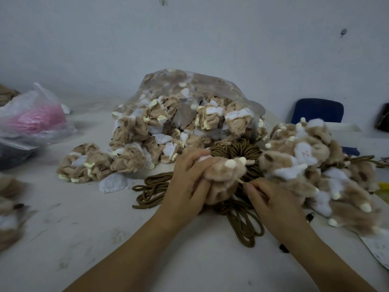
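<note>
From the head view, my left hand (189, 182) is wrapped around a tan plush piece (227, 171), fingers curled over its top. I hold it just in front of the big clear bag (189, 91), above the table (105, 239). My right hand (271, 199) pinches a thin pale stick (241, 181) between thumb and fingertips, its tip touching the plush piece's lower edge. I cannot tell how far in it goes.

A bundle of brown cord (237, 150) lies between the bag and my hands, with loose loops trailing beneath them. A heap of fluffy plush (315, 165) sits right of the bag, and a pink sack (33, 116) lies well off to its left.

The risks, as I judge them: if I push hard at an angle, the stick could poke through a seam or slip off the fur toward my left palm. The cord loops under my wrists could also snag and drag the bundle.
</note>
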The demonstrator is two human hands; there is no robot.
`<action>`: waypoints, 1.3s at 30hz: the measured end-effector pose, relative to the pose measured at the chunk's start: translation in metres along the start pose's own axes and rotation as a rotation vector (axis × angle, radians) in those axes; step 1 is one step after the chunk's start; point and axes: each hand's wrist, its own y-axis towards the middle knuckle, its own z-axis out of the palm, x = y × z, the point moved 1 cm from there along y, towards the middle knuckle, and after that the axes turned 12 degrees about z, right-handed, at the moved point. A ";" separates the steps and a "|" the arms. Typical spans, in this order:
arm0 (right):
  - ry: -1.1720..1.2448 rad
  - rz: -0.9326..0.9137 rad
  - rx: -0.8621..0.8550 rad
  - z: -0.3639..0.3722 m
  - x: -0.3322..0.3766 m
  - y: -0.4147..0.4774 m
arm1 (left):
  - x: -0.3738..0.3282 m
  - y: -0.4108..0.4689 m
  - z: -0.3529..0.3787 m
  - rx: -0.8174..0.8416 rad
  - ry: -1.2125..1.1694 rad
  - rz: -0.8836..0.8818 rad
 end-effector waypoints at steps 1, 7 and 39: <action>0.036 0.017 0.003 0.001 0.000 0.000 | -0.001 0.000 -0.001 0.002 -0.043 -0.019; 0.204 -0.007 -0.021 0.003 0.007 -0.001 | 0.001 0.000 0.001 -0.114 -0.264 -0.241; 0.154 0.004 0.123 -0.001 -0.004 0.001 | 0.022 -0.004 -0.012 -0.051 -0.126 -0.293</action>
